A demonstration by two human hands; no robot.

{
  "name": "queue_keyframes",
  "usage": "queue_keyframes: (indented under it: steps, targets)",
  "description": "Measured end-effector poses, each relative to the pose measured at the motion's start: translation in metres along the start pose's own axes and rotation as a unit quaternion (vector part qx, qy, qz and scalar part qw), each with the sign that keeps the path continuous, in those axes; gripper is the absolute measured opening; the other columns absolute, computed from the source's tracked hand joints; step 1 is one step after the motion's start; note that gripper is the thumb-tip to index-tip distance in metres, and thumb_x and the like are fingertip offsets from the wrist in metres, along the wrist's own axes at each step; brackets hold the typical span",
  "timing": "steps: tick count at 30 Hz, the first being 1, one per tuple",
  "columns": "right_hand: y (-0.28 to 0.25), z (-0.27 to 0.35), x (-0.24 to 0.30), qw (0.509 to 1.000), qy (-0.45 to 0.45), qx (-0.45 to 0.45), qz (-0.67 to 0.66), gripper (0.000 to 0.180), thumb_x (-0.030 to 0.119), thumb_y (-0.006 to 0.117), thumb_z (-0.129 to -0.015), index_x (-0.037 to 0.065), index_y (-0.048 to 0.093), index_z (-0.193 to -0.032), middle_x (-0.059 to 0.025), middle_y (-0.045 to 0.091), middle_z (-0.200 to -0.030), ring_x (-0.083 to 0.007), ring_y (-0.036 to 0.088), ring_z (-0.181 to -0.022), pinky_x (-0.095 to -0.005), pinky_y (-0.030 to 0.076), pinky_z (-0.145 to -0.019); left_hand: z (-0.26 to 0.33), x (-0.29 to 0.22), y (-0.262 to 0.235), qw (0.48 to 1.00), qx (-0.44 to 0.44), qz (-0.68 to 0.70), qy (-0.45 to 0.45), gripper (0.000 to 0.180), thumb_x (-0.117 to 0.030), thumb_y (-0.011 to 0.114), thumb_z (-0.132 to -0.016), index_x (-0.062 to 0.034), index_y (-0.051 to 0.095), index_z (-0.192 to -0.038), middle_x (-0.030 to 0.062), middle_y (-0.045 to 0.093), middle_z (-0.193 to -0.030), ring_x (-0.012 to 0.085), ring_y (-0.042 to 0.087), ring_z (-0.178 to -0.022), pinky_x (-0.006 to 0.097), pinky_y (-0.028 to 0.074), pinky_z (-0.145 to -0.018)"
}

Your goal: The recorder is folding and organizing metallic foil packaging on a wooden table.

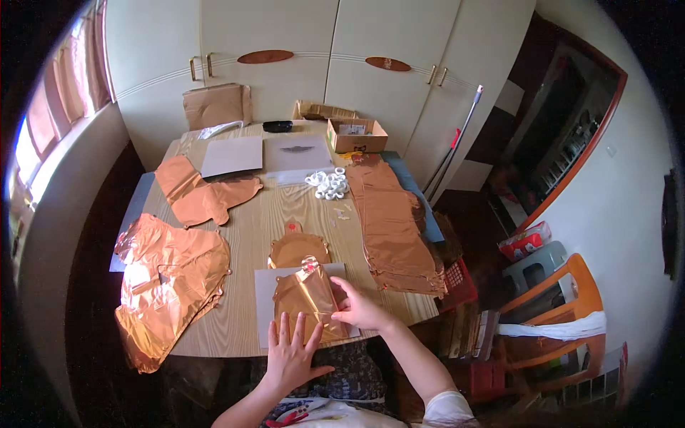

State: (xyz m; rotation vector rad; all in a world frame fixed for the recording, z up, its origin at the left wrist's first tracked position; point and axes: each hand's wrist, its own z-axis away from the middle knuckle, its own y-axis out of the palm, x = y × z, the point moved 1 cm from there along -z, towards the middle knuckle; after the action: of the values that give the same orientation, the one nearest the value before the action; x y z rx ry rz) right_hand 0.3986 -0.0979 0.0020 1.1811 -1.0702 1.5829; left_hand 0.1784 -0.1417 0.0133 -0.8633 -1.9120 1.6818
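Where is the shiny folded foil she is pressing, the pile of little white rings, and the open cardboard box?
folded foil (308,298), head view, middle of its copper face.
white rings (329,183), head view, centre of the pile.
cardboard box (357,145), head view, front wall.

Copper foil balloon (308,296) (shiny) on grey card (265,299), pale wood-grain table (246,228)

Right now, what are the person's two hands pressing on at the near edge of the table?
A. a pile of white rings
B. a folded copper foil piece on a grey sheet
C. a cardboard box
B: the left hand and right hand both rest on the folded copper foil piece.
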Motion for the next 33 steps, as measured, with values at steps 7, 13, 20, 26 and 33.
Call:
queue_keyframes:
  steps: [7,13,20,26,33]
  targets:
    - [-0.008,-0.013,-0.006,0.999,-0.032,-0.043,0.005,0.079,-0.01,0.062,-0.081,0.008,0.024,-0.148,-0.0152,0.041,-0.136,-0.0185,0.061,-0.097,-0.0301,0.055,-0.082,-0.002,-0.001,0.001,1.0,-0.005,-0.005,0.009,0.1,-0.075,0.065,-0.065,-0.0172,0.04,-0.143,0.026,0.04,-0.141,0.0538,0.034,-0.13,0.067,0.024,-0.104]
    - [-0.01,-0.017,0.003,0.972,-0.095,-0.102,0.187,0.06,-0.01,0.06,-0.082,0.007,0.043,-0.137,-0.0128,0.044,-0.127,-0.0193,0.063,-0.099,-0.0289,0.056,-0.082,-0.001,0.0,0.002,1.0,0.0,-0.004,0.011,0.101,-0.076,0.063,-0.065,-0.0185,0.038,-0.145,0.0262,0.04,-0.142,0.0537,0.034,-0.13,0.068,0.023,-0.104]
    - [0.013,-0.01,0.005,0.865,-0.23,-0.162,0.415,0.045,0.021,0.06,-0.091,0.006,0.052,-0.132,-0.013,0.05,-0.136,-0.0309,0.048,-0.126,-0.046,0.038,-0.105,-0.002,0.0,0.003,1.0,0.017,-0.024,0.008,0.1,-0.078,0.06,-0.067,-0.02,0.039,-0.145,0.0255,0.039,-0.143,0.0532,0.032,-0.131,0.068,0.021,-0.105]
    - [0.028,-0.013,0.002,0.797,-0.153,-0.047,0.583,0.059,0.042,0.041,-0.099,0.008,0.035,-0.146,-0.0125,0.03,-0.154,-0.0301,0.025,-0.143,-0.0565,0.018,-0.115,-0.001,0.0,0.002,1.0,0.018,-0.018,0.001,0.098,-0.076,0.061,-0.067,-0.0213,0.04,-0.145,0.0229,0.039,-0.144,0.0515,0.032,-0.133,0.067,0.021,-0.105]
    - [0.019,-0.017,0.0,0.785,-0.102,-0.086,0.604,0.085,0.063,0.043,-0.09,0.006,0.025,-0.149,-0.0157,0.023,-0.156,-0.0313,0.017,-0.146,-0.0554,0.011,-0.116,0.0,0.0,-0.001,1.0,0.02,-0.014,-0.007,0.095,-0.075,0.062,-0.067,-0.0217,0.042,-0.143,0.0204,0.04,-0.144,0.05,0.032,-0.133,0.066,0.023,-0.105]
